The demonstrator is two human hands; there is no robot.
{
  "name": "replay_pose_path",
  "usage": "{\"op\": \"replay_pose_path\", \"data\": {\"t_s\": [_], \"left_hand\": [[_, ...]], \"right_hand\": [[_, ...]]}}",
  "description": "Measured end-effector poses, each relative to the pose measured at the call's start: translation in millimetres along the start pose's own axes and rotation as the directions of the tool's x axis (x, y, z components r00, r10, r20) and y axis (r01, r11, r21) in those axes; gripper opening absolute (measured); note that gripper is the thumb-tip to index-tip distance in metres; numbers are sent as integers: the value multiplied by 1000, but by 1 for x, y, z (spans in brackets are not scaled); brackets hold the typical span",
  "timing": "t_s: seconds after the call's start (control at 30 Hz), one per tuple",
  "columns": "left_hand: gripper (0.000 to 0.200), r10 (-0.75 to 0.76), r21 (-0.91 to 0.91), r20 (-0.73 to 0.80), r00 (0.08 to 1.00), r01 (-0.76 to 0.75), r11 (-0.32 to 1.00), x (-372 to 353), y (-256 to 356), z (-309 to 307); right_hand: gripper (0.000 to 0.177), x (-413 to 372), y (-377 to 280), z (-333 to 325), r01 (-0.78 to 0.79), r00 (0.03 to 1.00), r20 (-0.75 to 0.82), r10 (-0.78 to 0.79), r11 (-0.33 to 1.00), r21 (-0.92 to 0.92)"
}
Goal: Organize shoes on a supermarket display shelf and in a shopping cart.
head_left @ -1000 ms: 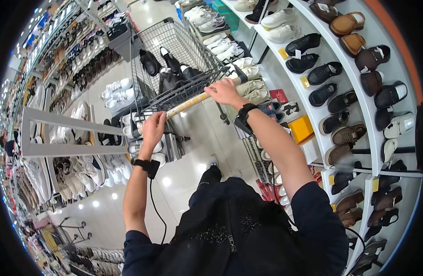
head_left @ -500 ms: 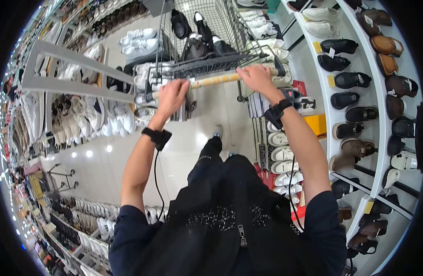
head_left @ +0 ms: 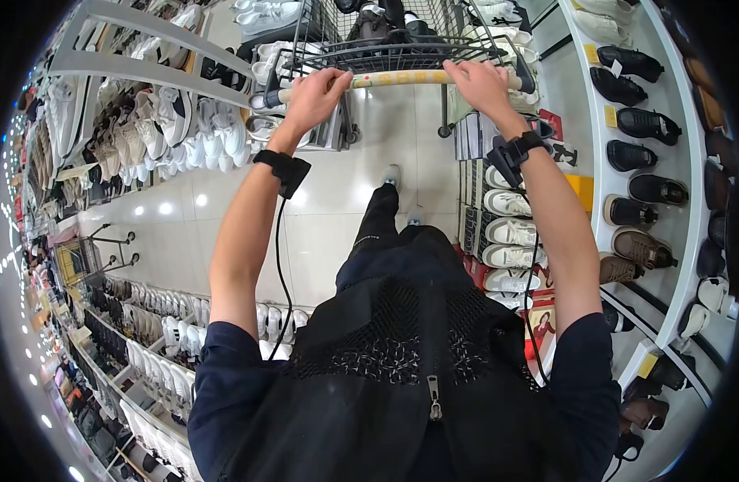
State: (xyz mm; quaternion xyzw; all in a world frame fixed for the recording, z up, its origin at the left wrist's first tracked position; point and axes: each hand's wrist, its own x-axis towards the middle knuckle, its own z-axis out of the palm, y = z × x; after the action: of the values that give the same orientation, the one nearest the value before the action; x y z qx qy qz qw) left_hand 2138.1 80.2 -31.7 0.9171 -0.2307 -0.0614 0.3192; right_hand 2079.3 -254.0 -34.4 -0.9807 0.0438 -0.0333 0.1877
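Note:
A wire shopping cart (head_left: 325, 30) stands ahead of me at the top of the head view. Its pale handlebar (head_left: 400, 78) carries yellow markings and runs across between my hands. My left hand (head_left: 315, 95) is wrapped round the bar's left part. Toward the other end, my right hand (head_left: 480, 84) grips the same bar, its fingers curled over the top. Several dark shoes (head_left: 393, 22) lie in the basket, cut off by the upper edge of the view. Both wrists wear black straps with cables.
White shelves of dark and brown shoes (head_left: 644, 124) rise close on the right. White sneakers (head_left: 510, 233) are stacked low beside my right arm. A grey rack frame (head_left: 156, 76) with pale shoes stands left. Another cart (head_left: 78, 261) is at the far left on the tiled floor (head_left: 325, 241).
The cart and both hands appear higher in the view, and less of the basket shows. The shelves on the right have shifted rightward. Both hands keep their hold on the handlebar.

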Motion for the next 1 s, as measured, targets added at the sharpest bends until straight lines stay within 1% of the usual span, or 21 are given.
{"op": "replay_pose_path", "data": {"t_s": [0.1,0.17,0.23,0.27,0.3,0.37,0.4,0.43,0.47,0.5,0.53,0.57,0.63,0.67,0.8,0.83,0.87,0.9,0.93,0.97,1.0], "left_hand": [[37,-20,-1,6,1000,20,1000,-18,7,3],[35,-8,20,-1,1000,8,1000,-31,13,4],[36,124,37,-79,989,-121,992,-45,18,5],[36,88,31,-55,995,-86,996,-54,20,6],[36,88,33,-61,994,-86,996,-62,22,6],[35,87,64,-20,996,-86,994,-79,28,5],[35,57,70,-2,998,-56,996,-89,32,4],[35,61,72,-9,998,-60,996,-96,34,4],[35,34,58,20,999,-35,998,-104,34,6],[34,7,45,50,999,-9,999,-113,36,6],[33,14,0,60,998,-14,1000,-120,37,6],[33,20,4,53,998,-21,1000,-128,39,6],[33,-58,-36,127,990,63,997,-146,49,5],[32,-14,-10,76,997,14,1000,-155,45,10],[31,38,2,78,996,-39,999,-191,52,12],[31,13,-36,119,993,-9,999,-200,54,12],[31,50,-14,104,993,-49,999,-210,54,14],[30,89,8,88,992,-90,996,-220,58,14],[30,58,10,122,991,-60,998,-231,60,14],[30,71,9,128,989,-72,997,-242,62,15],[29,87,38,100,991,-91,995,-254,65,16]], "right_hand": [[56,-19,-2,-3,17,1000,0,-17,1000,6],[56,-35,-4,-7,37,999,10,-38,999,22],[57,-47,-1,-5,59,998,16,-59,998,30],[58,-54,0,-4,78,997,22,-79,996,40],[58,-60,-2,-8,84,996,19,-84,996,40],[61,-76,-6,-15,64,990,122,-77,993,102],[61,-84,-7,-17,69,990,116,-81,993,100],[61,-92,-9,-18,73,986,141,-85,993,93],[62,-101,-11,-19,76,982,166,-89,993,87],[62,-111,-14,-22,80,983,160,-92,993,85],[63,-120,-17,-24,73,979,183,-87,994,85],[63,-130,-21,-28,67,975,204,-83,994,83],[63,-149,-24,-29,77,977,194,-90,994,76],[63,-159,-26,-29,66,979,189,-80,995,79],[61,-199,-34,-26,43,983,174,-59,995,94],[61,-210,-36,-25,42,985,163,-55,996,84],[61,-220,-38,-24,32,983,181,-42,998,59],[61,-230,-41,-25,23,986,166,-32,998,56],[60,-242,-44,-24,21,988,151,-30,998,61],[60,-255,-47,-23,18,990,141,-28,998,68],[58,-268,-50,-20,21,993,114,-31,996,85]]}}
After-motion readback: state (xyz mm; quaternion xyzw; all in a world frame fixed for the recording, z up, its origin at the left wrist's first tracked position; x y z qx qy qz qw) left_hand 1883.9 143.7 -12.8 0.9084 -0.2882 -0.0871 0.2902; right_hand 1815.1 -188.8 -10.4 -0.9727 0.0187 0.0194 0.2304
